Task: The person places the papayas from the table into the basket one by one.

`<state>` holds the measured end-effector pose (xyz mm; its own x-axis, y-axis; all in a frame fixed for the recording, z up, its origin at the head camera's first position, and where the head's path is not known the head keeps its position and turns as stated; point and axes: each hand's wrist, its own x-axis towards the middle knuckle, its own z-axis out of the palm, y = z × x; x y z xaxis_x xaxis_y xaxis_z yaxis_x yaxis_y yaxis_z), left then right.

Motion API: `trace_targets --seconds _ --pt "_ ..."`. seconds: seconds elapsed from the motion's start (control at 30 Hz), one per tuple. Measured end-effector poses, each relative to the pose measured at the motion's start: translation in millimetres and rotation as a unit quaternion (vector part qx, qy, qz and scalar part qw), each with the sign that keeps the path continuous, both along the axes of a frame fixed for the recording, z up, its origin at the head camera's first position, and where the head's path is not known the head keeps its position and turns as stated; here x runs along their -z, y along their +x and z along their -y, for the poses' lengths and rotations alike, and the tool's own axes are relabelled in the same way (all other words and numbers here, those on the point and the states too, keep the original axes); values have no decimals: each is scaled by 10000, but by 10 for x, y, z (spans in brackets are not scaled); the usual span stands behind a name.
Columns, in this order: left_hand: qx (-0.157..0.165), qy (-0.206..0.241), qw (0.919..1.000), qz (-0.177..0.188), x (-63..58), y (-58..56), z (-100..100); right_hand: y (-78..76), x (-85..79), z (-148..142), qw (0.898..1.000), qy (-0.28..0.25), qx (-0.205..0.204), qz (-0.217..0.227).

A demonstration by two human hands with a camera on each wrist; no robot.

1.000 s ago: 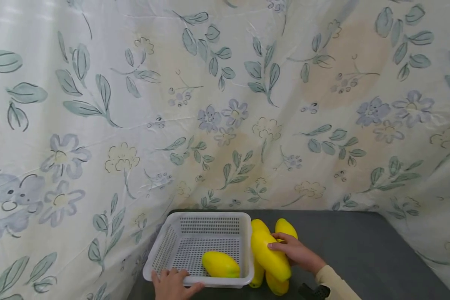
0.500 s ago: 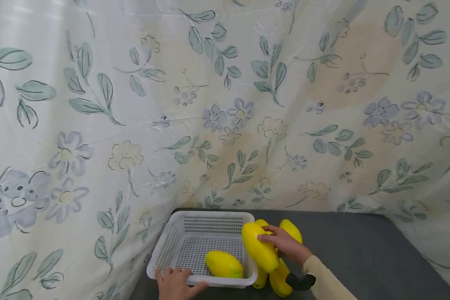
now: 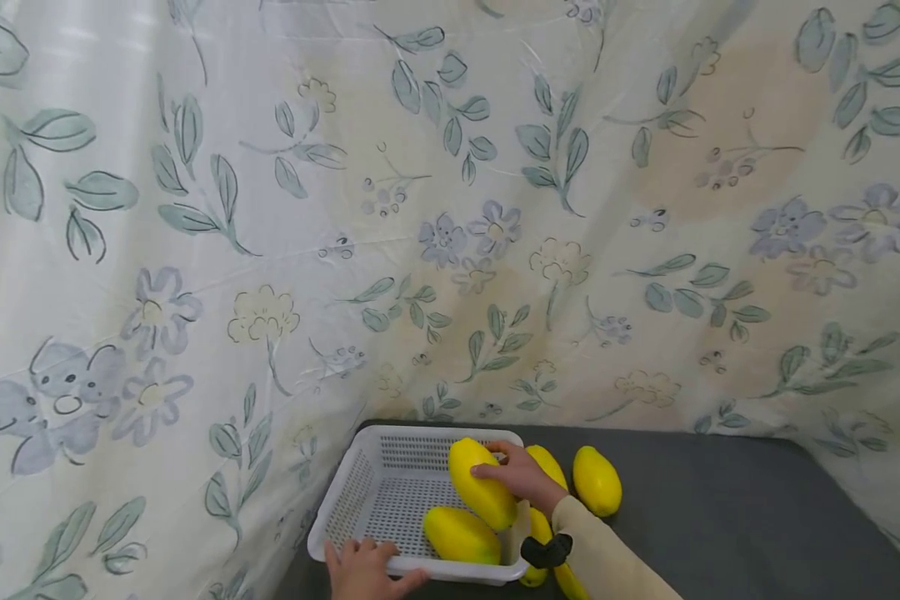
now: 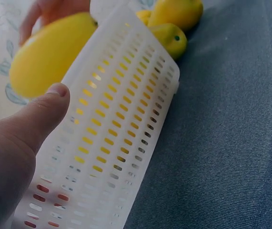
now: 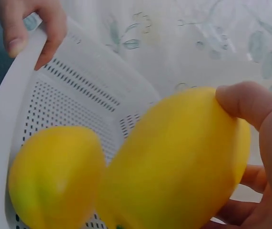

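My right hand point(image 3: 521, 473) holds a yellow mango point(image 3: 482, 483) by its upper side, thumb on one face and fingers behind. The fruit hangs tilted over the right part of a white perforated plastic basket point(image 3: 412, 433). A second mango point(image 3: 461, 535) lies on the basket floor at the near right, just below the held one; in the right wrist view the two overlap. My left hand point(image 3: 367, 571) grips the basket's near rim, its thumb point(image 4: 45, 109) outside and fingers over the inside, as the right wrist view also shows.
Several more mangoes lie on the dark grey table point(image 3: 690, 517) right of the basket, one mango point(image 3: 597, 482) apart from the others and some partly hidden by the right arm. A floral curtain point(image 3: 450, 250) hangs behind and to the left.
My right hand has carried the mango leftward from the pile beside the basket to above the basket's inside. The left hand stays on the rim. The view has shifted slightly.
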<state>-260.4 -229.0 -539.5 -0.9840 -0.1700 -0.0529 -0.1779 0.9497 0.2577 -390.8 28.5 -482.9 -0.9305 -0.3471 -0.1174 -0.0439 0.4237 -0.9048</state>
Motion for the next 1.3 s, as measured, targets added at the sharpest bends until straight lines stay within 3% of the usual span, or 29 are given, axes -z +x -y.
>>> trace_targets --seconds 0.3,0.57,0.77,1.03,1.3 --pt "-63 -69 9999 126 81 -21 -25 52 145 249 9952 655 314 -658" --pt "-148 -122 9998 -27 70 -31 -34 120 141 344 9863 1258 19 -1064" --pt "-137 -56 9999 27 55 -22 -32 123 262 395 9869 1446 -37 -718" --pt "-161 -17 9997 154 73 -8 -42 168 521 440 9815 1758 -746 -100" --pt "-144 -24 9999 35 42 -12 -26 198 467 473 9800 1786 -865 -119"
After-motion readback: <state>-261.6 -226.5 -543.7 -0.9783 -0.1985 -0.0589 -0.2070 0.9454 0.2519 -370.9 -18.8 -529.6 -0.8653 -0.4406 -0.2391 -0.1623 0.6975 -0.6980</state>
